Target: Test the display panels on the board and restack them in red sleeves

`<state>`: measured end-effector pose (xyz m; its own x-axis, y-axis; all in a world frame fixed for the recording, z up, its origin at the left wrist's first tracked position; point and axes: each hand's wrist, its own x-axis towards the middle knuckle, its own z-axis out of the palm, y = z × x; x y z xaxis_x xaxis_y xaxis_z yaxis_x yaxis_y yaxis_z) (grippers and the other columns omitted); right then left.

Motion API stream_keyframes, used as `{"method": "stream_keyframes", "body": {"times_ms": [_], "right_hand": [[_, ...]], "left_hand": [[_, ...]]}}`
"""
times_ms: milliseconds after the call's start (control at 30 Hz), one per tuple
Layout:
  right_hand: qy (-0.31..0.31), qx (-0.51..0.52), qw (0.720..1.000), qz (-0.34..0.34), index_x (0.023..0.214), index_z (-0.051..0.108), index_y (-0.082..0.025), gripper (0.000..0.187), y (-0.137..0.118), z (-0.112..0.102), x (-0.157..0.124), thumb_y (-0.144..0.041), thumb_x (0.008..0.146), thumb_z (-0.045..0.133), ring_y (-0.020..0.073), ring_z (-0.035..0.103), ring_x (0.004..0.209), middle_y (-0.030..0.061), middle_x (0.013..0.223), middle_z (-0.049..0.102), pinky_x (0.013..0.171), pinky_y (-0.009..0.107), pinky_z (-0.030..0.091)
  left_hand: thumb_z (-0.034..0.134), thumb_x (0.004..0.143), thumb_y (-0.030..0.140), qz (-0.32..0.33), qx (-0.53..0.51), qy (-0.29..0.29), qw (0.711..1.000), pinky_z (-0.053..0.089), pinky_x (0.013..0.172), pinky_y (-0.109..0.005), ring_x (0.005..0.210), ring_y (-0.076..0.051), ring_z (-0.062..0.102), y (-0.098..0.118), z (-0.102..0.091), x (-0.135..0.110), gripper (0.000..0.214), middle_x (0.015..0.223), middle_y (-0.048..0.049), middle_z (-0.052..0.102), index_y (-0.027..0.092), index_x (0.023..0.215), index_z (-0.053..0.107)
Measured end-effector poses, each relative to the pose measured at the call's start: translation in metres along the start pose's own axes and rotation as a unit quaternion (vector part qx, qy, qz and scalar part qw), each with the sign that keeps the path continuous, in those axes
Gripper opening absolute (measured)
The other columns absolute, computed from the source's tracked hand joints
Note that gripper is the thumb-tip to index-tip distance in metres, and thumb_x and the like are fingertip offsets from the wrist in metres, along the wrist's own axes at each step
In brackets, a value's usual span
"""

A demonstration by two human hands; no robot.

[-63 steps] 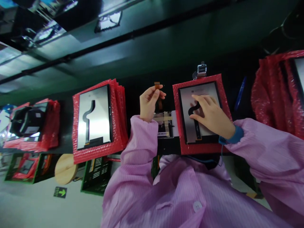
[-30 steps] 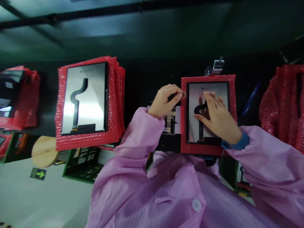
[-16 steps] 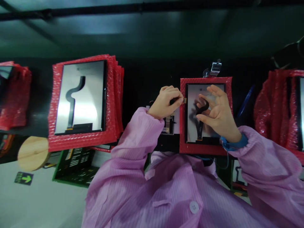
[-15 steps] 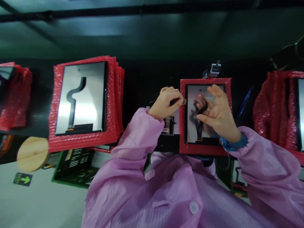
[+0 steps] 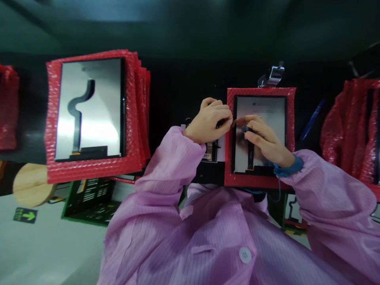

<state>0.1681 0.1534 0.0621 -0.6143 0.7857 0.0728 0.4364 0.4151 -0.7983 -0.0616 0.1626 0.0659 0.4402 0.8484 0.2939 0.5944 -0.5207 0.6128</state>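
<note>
The left hand [image 5: 211, 122] pinches what seems a small gold-brown connector [image 5: 234, 123], just left of the near-to-far flat black ribbon cable [image 5: 251, 153] the right hand [image 5: 265, 138] grips.

The silvery panel [image 5: 268, 109] lies on red wrap [image 5: 291, 118], black ribbon [image 5: 251, 153] in the right hand [image 5: 264, 138]; the left hand [image 5: 212, 120] seemingly pinches a brown connector [image 5: 234, 123].

Pale floor [image 5: 74, 247], round wooden stool [image 5: 31, 184]

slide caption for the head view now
Left hand pinching a connector, right hand holding the black cable of a screen on red wrap.
</note>
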Motion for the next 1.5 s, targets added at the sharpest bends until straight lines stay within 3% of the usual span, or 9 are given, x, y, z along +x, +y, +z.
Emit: {"method": "stream_keyframes", "body": {"times_ms": [167, 400, 700, 833, 1067, 1300, 1500], "right_hand": [[0.037, -0.06, 0.993, -0.095, 0.088, 0.059, -0.021, 0.032, 0.006, 0.002, 0.008, -0.039, 0.105, 0.039, 0.0244, 0.053, 0.116, 0.0088, 0.119, 0.064, 0.108, 0.048, 0.042], [0.054, -0.11, 0.984, -0.128, 0.087, 0.056, -0.02, 0.029, 0.009, 0.009, 0.01, -0.033, 0.106, 0.039, 0.0235, 0.052, 0.113, 0.0086, 0.117, 0.063, 0.104, 0.046, 0.041], [0.038, -0.111, 0.986, -0.116, 0.087, 0.059, -0.019, 0.031, 0.01, 0.01, 0.011, -0.033, 0.105, 0.039, 0.0243, 0.051, 0.111, 0.0094, 0.116, 0.063, 0.104, 0.047, 0.04], [0.024, -0.101, 0.989, -0.101, 0.096, 0.064, -0.018, 0.032, 0.01, 0.01, 0.011, -0.034, 0.106, 0.038, 0.0246, 0.049, 0.115, 0.0108, 0.12, 0.062, 0.108, 0.048, 0.038], [-0.054, -0.077, 0.993, -0.064, 0.108, 0.069, -0.016, 0.03, 0.01, 0.009, 0.013, -0.033, 0.106, 0.045, 0.0233, 0.046, 0.124, 0.0115, 0.131, 0.06, 0.115, 0.047, 0.034], [-0.076, -0.114, 0.989, -0.053, 0.113, 0.071, -0.019, 0.03, 0.003, 0.01, 0.011, -0.034, 0.106, 0.045, 0.0273, 0.041, 0.129, 0.0104, 0.139, 0.057, 0.112, 0.053, 0.035], [-0.061, -0.135, 0.987, -0.054, 0.116, 0.07, -0.019, 0.033, 0.002, 0.013, 0.008, -0.036, 0.107, 0.043, 0.0285, 0.041, 0.129, 0.01, 0.142, 0.056, 0.108, 0.05, 0.039]], "left_hand": [[0.046, 0.094, 0.023, 0.013, 0.018, -0.036, 0.999, 0.032, 0.108, -0.046, 0.089, -0.019, 0.058, 0.003, 0.0, -0.001, 0.023, 0.077, -0.0003, 0.062, 0.019, 0.077, 0.061], [0.046, 0.095, 0.024, 0.03, 0.03, -0.045, 0.998, 0.032, 0.109, -0.046, 0.091, -0.018, 0.06, 0.003, 0.002, -0.002, 0.024, 0.079, -0.0006, 0.064, 0.019, 0.078, 0.062], [0.045, 0.095, 0.024, 0.025, 0.033, -0.062, 0.997, 0.032, 0.109, -0.046, 0.089, -0.018, 0.06, 0.004, 0.002, -0.002, 0.024, 0.079, -0.0005, 0.063, 0.019, 0.078, 0.061], [0.042, 0.096, 0.025, 0.032, 0.03, -0.076, 0.996, 0.031, 0.109, -0.046, 0.09, -0.019, 0.06, 0.007, -0.002, -0.002, 0.026, 0.08, -0.0012, 0.065, 0.019, 0.08, 0.061], [0.047, 0.097, 0.033, 0.027, 0.037, -0.116, 0.992, 0.031, 0.108, -0.048, 0.081, -0.018, 0.061, 0.004, -0.011, -0.004, 0.028, 0.079, -0.001, 0.069, 0.021, 0.076, 0.061], [0.06, 0.096, 0.035, 0.083, 0.052, -0.102, 0.99, 0.03, 0.109, -0.046, 0.082, -0.019, 0.066, -0.005, -0.014, -0.009, 0.025, 0.08, 0.0009, 0.074, 0.024, 0.076, 0.069], [0.066, 0.094, 0.032, 0.12, 0.083, -0.068, 0.987, 0.029, 0.108, -0.046, 0.082, -0.02, 0.066, -0.007, -0.014, -0.012, 0.019, 0.079, 0.0016, 0.075, 0.025, 0.078, 0.073]]}}
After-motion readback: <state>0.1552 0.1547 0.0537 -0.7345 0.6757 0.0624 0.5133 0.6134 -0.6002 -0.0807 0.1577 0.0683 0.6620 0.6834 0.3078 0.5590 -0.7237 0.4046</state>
